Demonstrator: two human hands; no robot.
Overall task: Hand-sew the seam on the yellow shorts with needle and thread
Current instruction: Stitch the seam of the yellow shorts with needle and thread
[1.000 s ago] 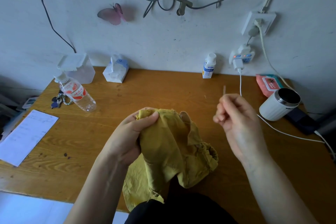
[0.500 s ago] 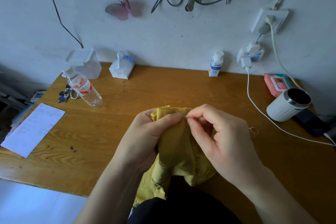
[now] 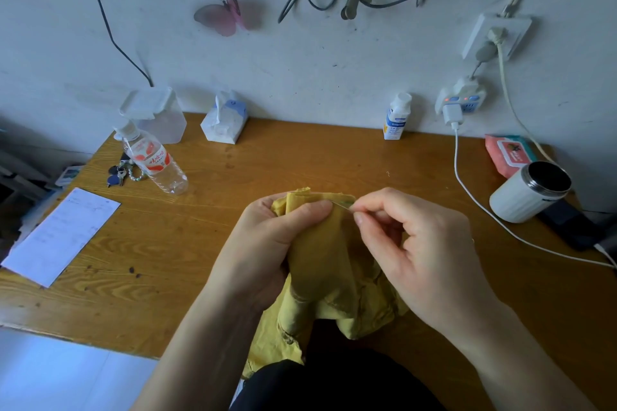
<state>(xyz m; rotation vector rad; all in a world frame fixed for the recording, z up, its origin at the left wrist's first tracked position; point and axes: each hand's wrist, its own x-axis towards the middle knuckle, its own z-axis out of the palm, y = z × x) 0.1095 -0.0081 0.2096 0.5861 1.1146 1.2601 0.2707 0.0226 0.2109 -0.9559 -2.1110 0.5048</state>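
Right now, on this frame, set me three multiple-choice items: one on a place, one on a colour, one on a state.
1. Where is the clear plastic water bottle with the red label?
A. At the table's near right corner
B. On the wooden table's far left, beside the bunch of keys
C. In the table's middle

2. What colour is the gauzy butterfly ornament?
A. Green
B. Blue
C. Pink

3. What is the right-hand grip doing?
A. Pinching the thin metal needle at the top edge of the yellow fabric shorts
B. Lying flat on the table
C. Hanging open, holding nothing

Answers: 1 B, the bottle is next to the keys; 2 C, its wings are pink; 3 A, thumb and fingertip close on the needle at the cloth.
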